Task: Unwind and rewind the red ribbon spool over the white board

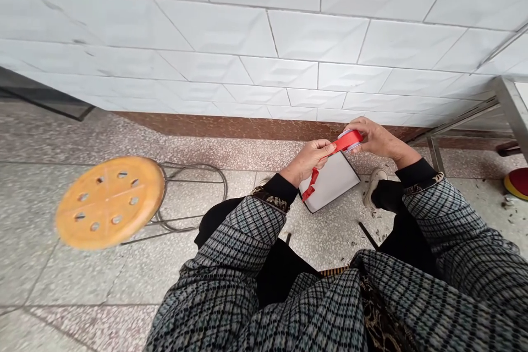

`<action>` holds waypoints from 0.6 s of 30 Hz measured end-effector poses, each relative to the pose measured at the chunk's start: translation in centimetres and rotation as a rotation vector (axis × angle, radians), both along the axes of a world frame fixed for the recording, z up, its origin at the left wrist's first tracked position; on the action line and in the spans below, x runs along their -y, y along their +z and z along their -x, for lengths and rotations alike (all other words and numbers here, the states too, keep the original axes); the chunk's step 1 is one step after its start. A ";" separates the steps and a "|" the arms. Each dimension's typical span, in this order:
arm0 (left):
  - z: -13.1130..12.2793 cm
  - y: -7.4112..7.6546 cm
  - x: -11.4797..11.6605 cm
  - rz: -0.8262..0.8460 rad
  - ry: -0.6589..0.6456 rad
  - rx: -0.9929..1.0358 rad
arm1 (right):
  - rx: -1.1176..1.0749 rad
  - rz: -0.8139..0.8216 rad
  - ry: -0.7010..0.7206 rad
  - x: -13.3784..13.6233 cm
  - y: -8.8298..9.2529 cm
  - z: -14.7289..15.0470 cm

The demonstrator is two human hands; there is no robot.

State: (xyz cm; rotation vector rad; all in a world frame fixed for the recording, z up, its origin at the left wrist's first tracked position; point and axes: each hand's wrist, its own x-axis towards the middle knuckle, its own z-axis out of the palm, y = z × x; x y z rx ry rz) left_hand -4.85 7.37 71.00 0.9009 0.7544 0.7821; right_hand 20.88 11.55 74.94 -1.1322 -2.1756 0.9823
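My right hand point(373, 137) is closed around a spool of red ribbon point(351, 139) with pale rims. A stretch of red ribbon point(340, 144) runs from the spool to my left hand point(309, 159), which pinches it between thumb and fingers. Below my left hand the loose end point(311, 184) dangles in twisted loops. Under both hands is a flat box point(332, 181) with a white face and dark edges; whether the ribbon touches it I cannot tell.
To the left is a round orange stool point(109, 201) with holes in its seat and thin metal legs. A white tiled wall point(264, 33) stands in front. A metal frame point(509, 104) and a red-and-yellow object point(517, 182) are at the right. Small scraps lie on the speckled floor.
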 end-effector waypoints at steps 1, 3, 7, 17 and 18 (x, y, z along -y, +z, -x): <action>0.0 0.1 0.0 0.002 -0.004 0.023 | -0.025 0.025 -0.010 0.0 0.0 0.0; 0.0 0.1 0.0 -0.003 -0.015 0.047 | -0.090 0.106 -0.019 0.0 0.1 0.0; 0.1 0.2 -0.1 -0.019 -0.030 0.031 | -0.274 0.277 -0.047 0.3 0.3 0.0; -0.6 -0.1 -0.2 0.120 -0.104 0.160 | -0.641 0.551 -0.136 1.8 -0.8 2.3; -0.6 0.0 -0.2 0.118 -0.113 0.178 | -0.667 0.562 -0.137 2.0 -1.0 2.7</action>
